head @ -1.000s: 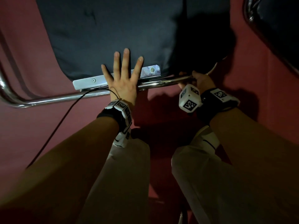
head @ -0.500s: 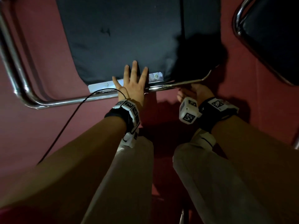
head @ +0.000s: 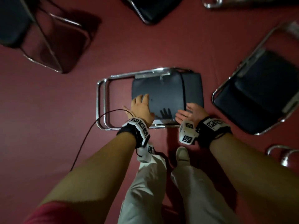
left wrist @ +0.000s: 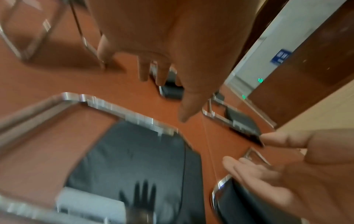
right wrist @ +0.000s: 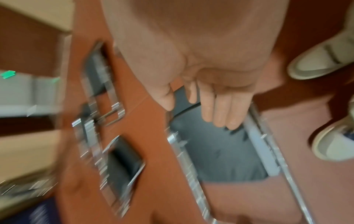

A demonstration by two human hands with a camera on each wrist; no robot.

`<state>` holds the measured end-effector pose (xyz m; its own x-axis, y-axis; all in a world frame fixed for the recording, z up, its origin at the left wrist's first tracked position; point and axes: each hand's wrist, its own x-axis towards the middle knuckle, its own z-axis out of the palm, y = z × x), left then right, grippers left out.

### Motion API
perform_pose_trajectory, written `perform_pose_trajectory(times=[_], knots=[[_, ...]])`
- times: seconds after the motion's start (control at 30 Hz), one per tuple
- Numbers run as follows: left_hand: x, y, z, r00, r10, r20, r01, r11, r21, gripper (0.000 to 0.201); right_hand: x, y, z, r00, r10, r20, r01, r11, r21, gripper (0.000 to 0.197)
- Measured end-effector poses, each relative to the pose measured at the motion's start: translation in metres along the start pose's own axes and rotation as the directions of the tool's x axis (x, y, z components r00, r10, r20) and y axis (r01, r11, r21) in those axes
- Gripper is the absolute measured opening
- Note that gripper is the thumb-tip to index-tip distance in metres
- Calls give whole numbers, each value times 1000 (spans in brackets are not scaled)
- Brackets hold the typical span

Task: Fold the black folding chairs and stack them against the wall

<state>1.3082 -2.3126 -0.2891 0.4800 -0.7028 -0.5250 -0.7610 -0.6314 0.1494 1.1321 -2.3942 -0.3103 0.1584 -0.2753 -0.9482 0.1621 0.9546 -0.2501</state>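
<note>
A folded black chair (head: 161, 96) with a chrome frame lies flat on the red floor in front of my feet. My left hand (head: 140, 107) hovers over the left part of its seat, fingers loose and holding nothing. My right hand (head: 189, 111) hovers over the seat's near right corner, palm turned inward, fingers straight and empty. A hand's shadow falls on the seat. In the left wrist view the left hand (left wrist: 159, 72) hangs above the chair (left wrist: 134, 159). In the right wrist view the right hand (right wrist: 210, 106) is spread above the seat (right wrist: 216, 151).
Another folded chair (head: 255, 94) lies on the floor just to the right. An unfolded chair (head: 40, 41) stands at upper left, and a further one (head: 153, 8) at top centre. Chrome tubes (head: 281, 152) show at lower right. A cable (head: 90, 131) trails from my left wrist.
Both hands have come off the chair's chrome bar and risen above it. My view has pulled back, and the whole folded chair now shows flat on the floor.
</note>
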Motion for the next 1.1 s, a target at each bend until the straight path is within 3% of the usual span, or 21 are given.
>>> perform_pose_trajectory(times=[0.1,0.33,0.47,0.57,0.7,0.9,1.1], knots=[[-53,-4,-89,990,-68,-124,64,997,-42,82,-85,-34,39,994,-39,102,45,997,-59,12],[-149,-18,-241,934,-163,-318,109,977,-182,80,-261,-84,114,956,-129,262,177,969,-170,12],[-196,-24,-313,878,-243,-412,87,928,-362,80,-346,-101,150,916,-205,344,278,944,-177,28],[-212,-31,-349,849,-278,-449,25,870,-493,78,-384,-112,174,890,-233,393,324,928,-185,29],[-217,-54,-398,799,-308,-517,-43,828,-560,77,-424,-120,215,845,-252,472,382,902,-202,12],[-199,-109,-443,792,-308,-527,-112,775,-622,82,-438,-107,282,820,-255,513,421,875,-239,15],[-172,-221,-483,809,-279,-518,-150,754,-640,74,-432,-54,389,818,-282,501,446,862,-243,11]])
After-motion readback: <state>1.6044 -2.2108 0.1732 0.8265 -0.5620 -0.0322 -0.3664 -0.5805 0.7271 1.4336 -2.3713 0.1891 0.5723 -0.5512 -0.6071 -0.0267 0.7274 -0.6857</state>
